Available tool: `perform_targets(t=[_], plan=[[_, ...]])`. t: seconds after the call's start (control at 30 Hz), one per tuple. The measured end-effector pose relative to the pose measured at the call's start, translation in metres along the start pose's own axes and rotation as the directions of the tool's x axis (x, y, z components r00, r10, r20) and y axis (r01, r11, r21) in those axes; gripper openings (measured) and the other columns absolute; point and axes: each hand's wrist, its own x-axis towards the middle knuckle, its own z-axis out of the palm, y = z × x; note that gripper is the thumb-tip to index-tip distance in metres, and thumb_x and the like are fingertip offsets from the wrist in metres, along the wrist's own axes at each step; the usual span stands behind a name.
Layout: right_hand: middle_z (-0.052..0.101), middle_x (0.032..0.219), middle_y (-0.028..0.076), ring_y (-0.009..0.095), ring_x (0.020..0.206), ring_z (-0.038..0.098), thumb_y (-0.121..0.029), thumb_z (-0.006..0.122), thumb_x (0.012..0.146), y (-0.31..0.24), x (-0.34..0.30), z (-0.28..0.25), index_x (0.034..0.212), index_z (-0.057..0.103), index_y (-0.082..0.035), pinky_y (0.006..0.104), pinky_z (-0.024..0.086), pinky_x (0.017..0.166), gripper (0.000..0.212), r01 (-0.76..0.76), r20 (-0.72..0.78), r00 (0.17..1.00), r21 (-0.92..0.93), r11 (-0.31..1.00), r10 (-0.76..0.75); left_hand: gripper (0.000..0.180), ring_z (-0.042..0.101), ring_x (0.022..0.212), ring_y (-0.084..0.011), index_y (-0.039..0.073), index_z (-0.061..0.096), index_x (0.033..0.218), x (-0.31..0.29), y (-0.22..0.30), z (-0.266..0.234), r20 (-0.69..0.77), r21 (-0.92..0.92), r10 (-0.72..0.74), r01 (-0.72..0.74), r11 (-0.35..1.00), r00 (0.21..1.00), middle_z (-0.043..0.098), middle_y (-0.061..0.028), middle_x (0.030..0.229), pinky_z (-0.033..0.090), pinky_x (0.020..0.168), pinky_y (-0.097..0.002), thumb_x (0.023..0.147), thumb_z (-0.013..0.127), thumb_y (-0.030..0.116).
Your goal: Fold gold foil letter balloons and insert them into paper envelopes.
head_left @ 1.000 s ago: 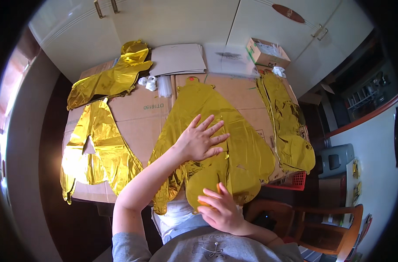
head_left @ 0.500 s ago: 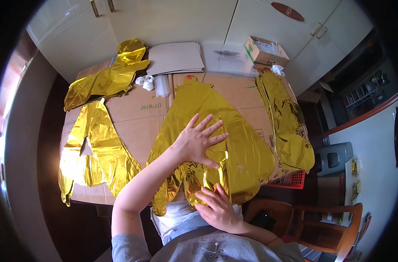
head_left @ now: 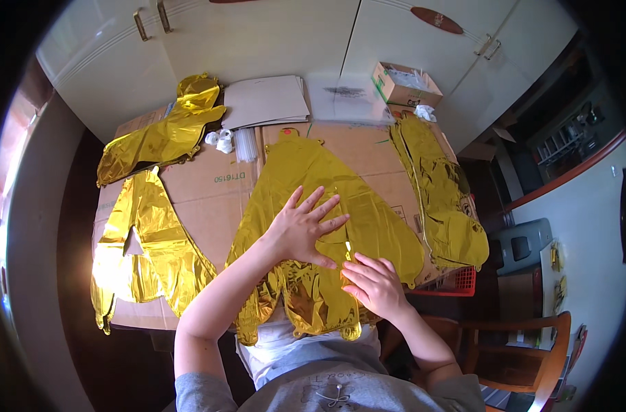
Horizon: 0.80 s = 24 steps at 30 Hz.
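Observation:
A large flat gold foil balloon (head_left: 303, 172) lies in the middle of the cardboard, its lower lobes hanging over the near edge at my lap. My left hand (head_left: 303, 226) rests palm down on it with the fingers spread wide. Just to the right and nearer, my right hand (head_left: 376, 283) lies on the same foil, fingers stretched out toward the left along a shiny crease. Its fingertips touch the foil near my left thumb. At the left, a second flat gold foil balloon (head_left: 158, 240) is shaped like a letter A.
Folded gold foil (head_left: 155, 141) lies back left, more gold foil (head_left: 447, 199) along the right. Behind are white rolls (head_left: 220, 141), clear straws (head_left: 245, 145), grey sheets (head_left: 265, 103) and an open carton (head_left: 409, 89). A red basket (head_left: 457, 283) and wooden chair (head_left: 553, 350) stand right.
My right hand has moved up and to the right over the foil. The foil's lower right part, folded under before, lies flatter. My left hand stays spread on the balloon.

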Motion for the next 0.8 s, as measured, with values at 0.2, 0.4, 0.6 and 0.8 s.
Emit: perform_targets(t=[0.2, 0.4, 0.6, 0.8], plan=[[0.062, 0.125, -0.001, 0.025, 0.125, 0.049, -0.043, 0.072, 0.077, 0.007, 0.003, -0.008, 0.112, 0.068, -0.012, 0.0403, 0.039, 0.093, 0.048, 0.007, 0.051, 0.999, -0.047, 0.999, -0.004, 0.103, 0.019, 0.143, -0.0361, 0.031, 0.034, 0.147, 0.001, -0.001, 0.002, -0.013, -0.009, 0.011, -0.011, 1.0, 1.0, 0.028, -0.0106, 0.154, 0.01, 0.114, -0.0581, 0.063, 0.047, 0.089], [0.053, 0.136, -0.001, 0.027, 0.13, 0.042, -0.056, 0.065, 0.077, 0.011, 0.008, -0.016, 0.125, 0.06, -0.013, 0.0441, 0.035, 0.1, 0.065, 0.007, 0.187, 0.982, -0.084, 0.996, 0.009, 0.103, 0.019, 0.143, -0.0365, 0.029, 0.035, 0.147, 0.001, 0.001, -0.001, 0.001, -0.004, 0.006, -0.006, 1.0, 1.0, 0.029, -0.0115, 0.153, 0.011, 0.114, -0.058, 0.063, 0.049, 0.087], [0.052, 0.138, -0.002, 0.025, 0.131, 0.041, -0.054, 0.063, 0.08, 0.012, 0.004, -0.024, 0.128, 0.058, -0.015, 0.0474, 0.028, 0.109, 0.062, 0.032, 0.222, 0.975, -0.062, 0.998, -0.017, 0.102, 0.019, 0.143, -0.0352, 0.03, 0.034, 0.147, 0.001, 0.002, -0.001, 0.002, 0.01, 0.003, -0.003, 1.0, 1.0, 0.029, -0.01, 0.154, 0.01, 0.115, -0.0571, 0.064, 0.048, 0.087], [0.059, 0.127, -0.005, 0.018, 0.129, 0.044, -0.038, 0.066, 0.082, 0.013, -0.012, -0.027, 0.117, 0.066, -0.017, 0.0453, 0.028, 0.109, 0.04, 0.162, 0.195, 0.97, -0.055, 0.985, -0.148, 0.103, 0.017, 0.144, -0.0362, 0.029, 0.033, 0.147, 0.002, 0.002, -0.004, 0.04, -0.014, 0.001, 0.0, 1.0, 0.999, 0.028, -0.0121, 0.154, 0.01, 0.114, -0.0577, 0.063, 0.052, 0.085]])
